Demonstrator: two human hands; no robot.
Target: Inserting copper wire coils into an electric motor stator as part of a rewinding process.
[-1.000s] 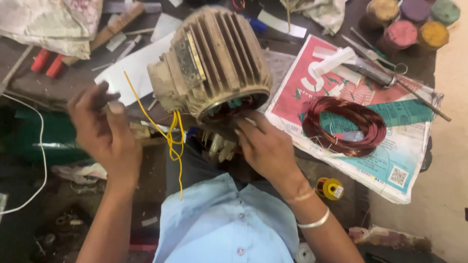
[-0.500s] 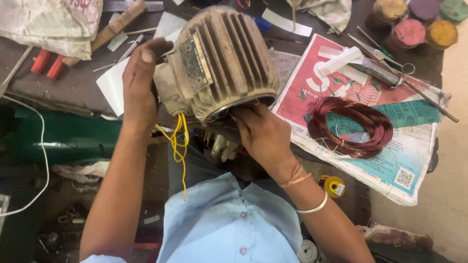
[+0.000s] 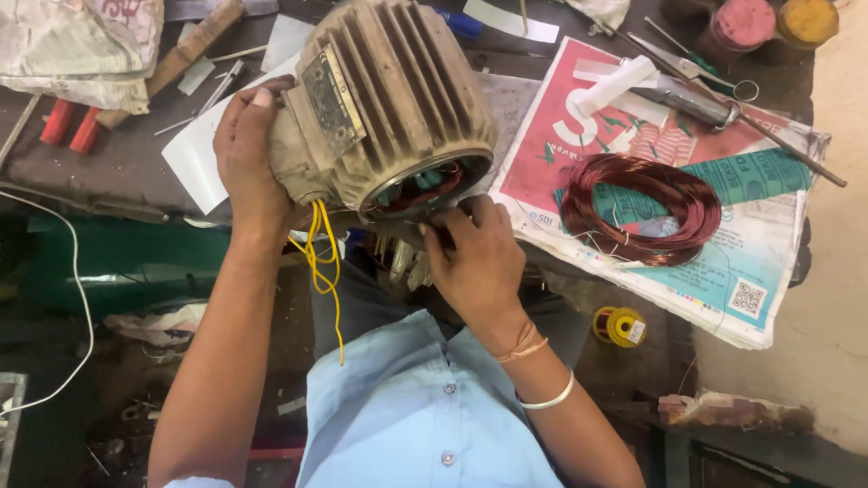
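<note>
A dusty beige finned motor housing (image 3: 389, 99) lies tilted at the bench edge, its open end facing me with copper windings inside. My left hand (image 3: 246, 149) grips its left side beside the metal plate. My right hand (image 3: 475, 258) is at the lower rim of the open end, fingers curled at the windings; what they pinch is hidden. Yellow wires (image 3: 324, 262) hang from the housing's underside between my hands.
A coil of copper wire (image 3: 640, 208) lies on newspaper (image 3: 723, 262) to the right. Scissors (image 3: 701, 59) and a tool lie beyond it, with coloured jars at the far right. A small yellow spool (image 3: 619, 325) sits lower right. A white cable (image 3: 77, 298) hangs left.
My left hand has risen from below the bench and taken hold of the housing's left side. My right hand stays at the open end. The view has closed in.
</note>
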